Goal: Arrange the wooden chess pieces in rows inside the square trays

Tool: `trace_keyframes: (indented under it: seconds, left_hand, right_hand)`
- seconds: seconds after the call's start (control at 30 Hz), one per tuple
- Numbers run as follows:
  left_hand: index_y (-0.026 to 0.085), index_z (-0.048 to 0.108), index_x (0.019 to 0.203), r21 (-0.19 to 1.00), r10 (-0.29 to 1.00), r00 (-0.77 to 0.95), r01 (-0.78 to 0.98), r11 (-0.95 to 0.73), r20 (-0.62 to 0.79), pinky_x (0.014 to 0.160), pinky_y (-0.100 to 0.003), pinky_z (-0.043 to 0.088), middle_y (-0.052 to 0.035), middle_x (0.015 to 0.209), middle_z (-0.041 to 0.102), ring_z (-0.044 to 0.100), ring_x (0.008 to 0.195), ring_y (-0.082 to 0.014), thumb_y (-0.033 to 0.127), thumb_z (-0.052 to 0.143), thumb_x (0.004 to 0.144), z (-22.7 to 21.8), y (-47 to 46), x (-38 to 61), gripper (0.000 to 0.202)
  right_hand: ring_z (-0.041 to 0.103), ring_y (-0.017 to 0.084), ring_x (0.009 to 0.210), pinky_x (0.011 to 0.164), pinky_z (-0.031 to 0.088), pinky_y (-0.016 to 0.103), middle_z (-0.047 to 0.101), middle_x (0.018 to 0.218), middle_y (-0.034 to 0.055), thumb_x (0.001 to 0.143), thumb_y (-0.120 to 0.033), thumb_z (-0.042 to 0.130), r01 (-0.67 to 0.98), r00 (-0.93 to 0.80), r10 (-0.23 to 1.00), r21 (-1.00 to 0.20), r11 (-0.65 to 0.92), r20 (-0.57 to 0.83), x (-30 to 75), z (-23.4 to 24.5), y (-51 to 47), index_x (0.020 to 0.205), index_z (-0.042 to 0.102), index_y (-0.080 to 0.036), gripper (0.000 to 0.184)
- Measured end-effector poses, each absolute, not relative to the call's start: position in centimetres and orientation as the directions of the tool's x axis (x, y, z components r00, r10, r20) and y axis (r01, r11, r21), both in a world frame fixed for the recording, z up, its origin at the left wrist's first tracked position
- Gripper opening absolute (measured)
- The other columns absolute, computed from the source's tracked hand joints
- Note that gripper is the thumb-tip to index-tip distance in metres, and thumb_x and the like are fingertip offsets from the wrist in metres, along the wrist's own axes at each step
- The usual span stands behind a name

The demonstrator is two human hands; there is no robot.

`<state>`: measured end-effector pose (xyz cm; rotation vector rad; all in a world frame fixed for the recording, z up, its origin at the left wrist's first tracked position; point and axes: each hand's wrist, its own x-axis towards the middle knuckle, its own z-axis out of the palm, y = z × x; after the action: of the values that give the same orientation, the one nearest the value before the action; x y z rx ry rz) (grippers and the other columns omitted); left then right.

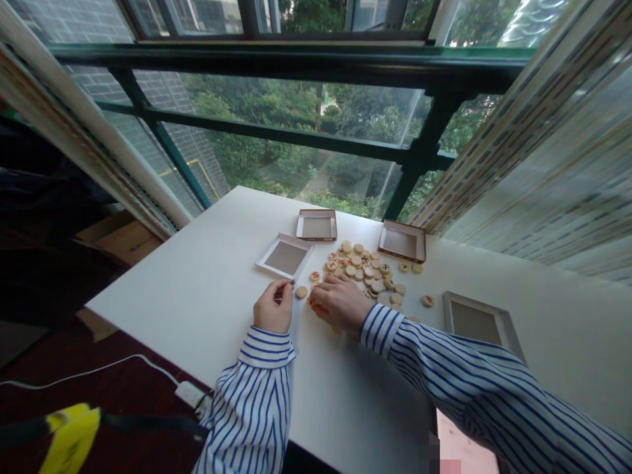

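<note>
Round wooden Chinese chess pieces (357,261), some with red or black characters, lie in a loose heap on the white table (187,283). My right hand (343,303) reaches over the near left side of the heap. Its fingers are bent and closed at a piece with red marking, which they partly cover. Left of it, my left hand (274,308) is closed with thumb and fingers pressed together; whatever they may hold is hidden. Just beyond that hand is a shallow white box lid (260,261). A lone blank-faced piece (301,292) lies between my hands.
Two shallow boxes, a left one (316,212) and a right one (423,250), stand at the table's far side. Another tray (508,322) lies right, beyond my right forearm. A white cable adapter (190,394) hangs by the left edge. A railed window (296,135) closes off the back.
</note>
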<state>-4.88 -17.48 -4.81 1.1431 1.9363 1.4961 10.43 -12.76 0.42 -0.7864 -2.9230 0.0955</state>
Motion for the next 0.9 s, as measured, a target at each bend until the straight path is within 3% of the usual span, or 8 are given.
trace_keyframes:
  seconds: [0.37,0.53,0.9]
  left_hand:
    - [0.016,0.062,0.085,0.895,0.832,-0.530,0.434,0.099,0.165,0.060,-0.024,0.047,-0.0044,0.072,0.065,0.060,0.065,-0.0151,0.032,0.049,0.074,-4.8,-17.5,-4.4,0.023]
    - [0.018,0.062,0.083,0.886,0.830,-0.530,0.452,0.100,0.176,0.060,-0.025,0.046,-0.0037,0.072,0.065,0.060,0.065,-0.0155,0.032,0.050,0.073,-4.7,-17.6,-4.3,0.021]
    - [0.019,0.063,0.081,0.896,0.820,-0.544,0.435,0.094,0.178,0.058,-0.024,0.044,-0.0026,0.069,0.065,0.058,0.062,-0.0150,0.033,0.051,0.071,-4.4,-17.7,-4.1,0.020]
  right_hand:
    - [0.049,0.019,0.081,0.073,0.027,0.036,0.063,0.080,0.0051,0.078,-0.026,0.046,0.530,-0.841,0.528,-0.023,0.848,0.112,9.8,0.2,-13.2,0.078,0.056,-0.017,0.013]
    - [0.049,0.020,0.082,0.073,0.027,0.036,0.063,0.081,0.0057,0.077,-0.028,0.047,0.533,-0.837,0.534,-0.045,0.845,0.120,10.0,0.4,-12.9,0.079,0.057,-0.018,0.014]
    - [0.047,0.022,0.094,0.076,0.031,0.035,0.061,0.097,0.0080,0.081,-0.032,0.045,0.731,-0.676,0.729,-0.031,0.682,0.112,11.5,2.3,-7.6,0.092,0.058,-0.019,0.021]
